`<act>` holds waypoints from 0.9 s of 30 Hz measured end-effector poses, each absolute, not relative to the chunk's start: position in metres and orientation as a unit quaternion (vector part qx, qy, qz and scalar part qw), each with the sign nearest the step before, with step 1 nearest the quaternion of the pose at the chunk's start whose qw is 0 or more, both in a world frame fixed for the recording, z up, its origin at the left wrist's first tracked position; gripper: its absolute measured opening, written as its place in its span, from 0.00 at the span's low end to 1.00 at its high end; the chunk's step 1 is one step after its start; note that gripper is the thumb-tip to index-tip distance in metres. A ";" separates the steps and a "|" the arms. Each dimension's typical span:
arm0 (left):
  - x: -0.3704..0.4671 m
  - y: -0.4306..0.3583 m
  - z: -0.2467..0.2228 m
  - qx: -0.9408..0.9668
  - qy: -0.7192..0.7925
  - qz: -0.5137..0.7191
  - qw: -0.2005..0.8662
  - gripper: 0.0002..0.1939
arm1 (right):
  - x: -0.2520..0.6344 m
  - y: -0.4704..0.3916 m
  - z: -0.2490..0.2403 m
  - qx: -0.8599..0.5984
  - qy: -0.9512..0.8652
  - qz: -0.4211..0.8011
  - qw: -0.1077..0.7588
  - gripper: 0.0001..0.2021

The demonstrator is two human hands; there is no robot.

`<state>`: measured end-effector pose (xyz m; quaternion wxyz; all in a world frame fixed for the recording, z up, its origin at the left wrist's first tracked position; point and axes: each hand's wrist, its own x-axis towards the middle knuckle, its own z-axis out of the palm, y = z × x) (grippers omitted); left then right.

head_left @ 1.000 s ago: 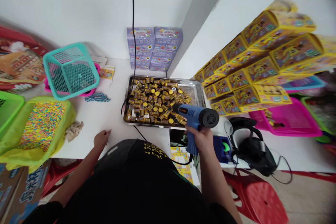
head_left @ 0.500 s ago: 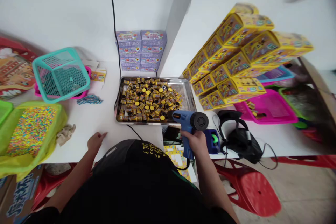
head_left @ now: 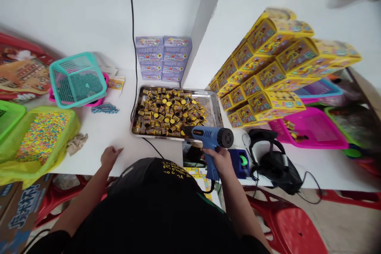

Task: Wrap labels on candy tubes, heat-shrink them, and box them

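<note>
A blue heat gun (head_left: 210, 137) with a dark nozzle is in my right hand (head_left: 219, 160), its fingers wrapped round the handle. The nozzle points left over the front right part of a metal tray (head_left: 212, 107). Many small yellow-and-black bottles (head_left: 166, 111) lie jumbled in the tray, which has a bare strip on its right. My left hand (head_left: 110, 156) rests at the table's front edge, left of the tray. Its fingers are curled in with the thumb side pointing right, and whether something small is in them is hidden.
Purple boxes (head_left: 163, 57) stand behind the tray, and stacked yellow boxes (head_left: 268, 67) to its right. At left are a teal basket (head_left: 79, 81) and a yellow-lined basin of colourful beads (head_left: 43, 135). A pink basket (head_left: 320, 129) and black headset (head_left: 275, 158) lie right.
The heat gun in my right hand has shifted slightly left over the tray's front edge. My left hand stays near the same spot. The whole view has turned a little.
</note>
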<state>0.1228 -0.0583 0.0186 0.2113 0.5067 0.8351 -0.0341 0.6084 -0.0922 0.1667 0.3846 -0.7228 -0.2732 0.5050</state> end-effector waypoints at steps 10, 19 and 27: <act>0.126 -0.061 0.023 0.505 0.837 -0.037 0.206 0.25 | 0.610 -0.090 0.165 -0.712 -0.286 0.502 0.398 0.14; 0.121 -0.062 0.017 0.528 0.821 -0.035 0.214 0.26 | 0.601 -0.086 0.189 -0.746 -0.274 0.446 0.412 0.13; 0.109 -0.060 0.013 0.585 0.775 -0.048 0.233 0.24 | 0.574 -0.047 0.198 -0.741 -0.300 0.443 0.406 0.11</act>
